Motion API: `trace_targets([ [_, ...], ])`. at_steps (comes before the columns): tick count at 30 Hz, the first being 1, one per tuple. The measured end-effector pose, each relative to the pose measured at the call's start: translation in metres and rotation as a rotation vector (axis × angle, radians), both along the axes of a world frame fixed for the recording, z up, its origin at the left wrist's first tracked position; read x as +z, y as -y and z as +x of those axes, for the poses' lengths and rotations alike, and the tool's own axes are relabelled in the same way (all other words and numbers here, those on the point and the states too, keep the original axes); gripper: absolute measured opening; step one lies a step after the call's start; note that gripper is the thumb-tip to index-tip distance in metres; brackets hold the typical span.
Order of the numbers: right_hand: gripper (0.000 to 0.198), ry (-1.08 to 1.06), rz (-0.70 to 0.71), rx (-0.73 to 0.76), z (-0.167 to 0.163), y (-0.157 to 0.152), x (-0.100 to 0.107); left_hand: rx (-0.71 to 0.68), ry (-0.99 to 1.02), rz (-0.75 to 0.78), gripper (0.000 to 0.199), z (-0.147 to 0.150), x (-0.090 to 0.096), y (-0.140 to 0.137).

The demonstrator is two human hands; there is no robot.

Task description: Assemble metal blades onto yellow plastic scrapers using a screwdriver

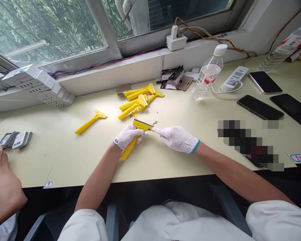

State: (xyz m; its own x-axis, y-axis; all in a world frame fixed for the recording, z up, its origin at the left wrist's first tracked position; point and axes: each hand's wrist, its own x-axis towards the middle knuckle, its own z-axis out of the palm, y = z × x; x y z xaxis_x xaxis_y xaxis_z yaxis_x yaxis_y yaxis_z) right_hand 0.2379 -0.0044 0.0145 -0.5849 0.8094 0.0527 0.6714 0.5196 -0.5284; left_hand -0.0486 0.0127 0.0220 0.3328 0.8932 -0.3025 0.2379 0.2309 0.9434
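A yellow scraper [129, 148] with a dark blade edge along its head is gripped in my left hand [127, 136], which wears a white knitted glove. Its handle slants down to the left. My right hand [179, 139], gloved the same way, reaches in from the right. The index finger stretches to the right corner of the scraper head, the other fingers curled under. Whether a small part is pinched there I cannot make out. Just beyond the fingertip lie a few tiny metal pieces [155, 123]. Several yellow scrapers [130, 110] are piled behind my hands.
Another scraper [86, 126] lies to the left. Cardboard packaging [177, 78], a water bottle [207, 77], a power strip [234, 78] and phones [260, 107] stand or lie at the right. White stacked boxes [40, 85] lean by the window. A co-worker's arm [3, 187] rests at far left.
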Motion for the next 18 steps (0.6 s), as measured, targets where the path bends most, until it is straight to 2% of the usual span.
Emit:
trace_targets([
  [3, 0.045, 0.026, -0.006, 0.006, -0.001, -0.003, -0.002, 0.009, -0.025, 0.011, 0.02, 0.002, 0.0, 0.0],
  [12, 0.055, 0.136, -0.008, 0.021, -0.005, -0.004, -0.004, -0.014, -0.11, 0.027, 0.019, 0.012, -0.002, 0.006],
  [18, 0.049, 0.151, -0.012, 0.008, -0.006, 0.001, -0.001, 0.02, -0.176, 0.033, 0.018, 0.017, -0.005, 0.008],
])
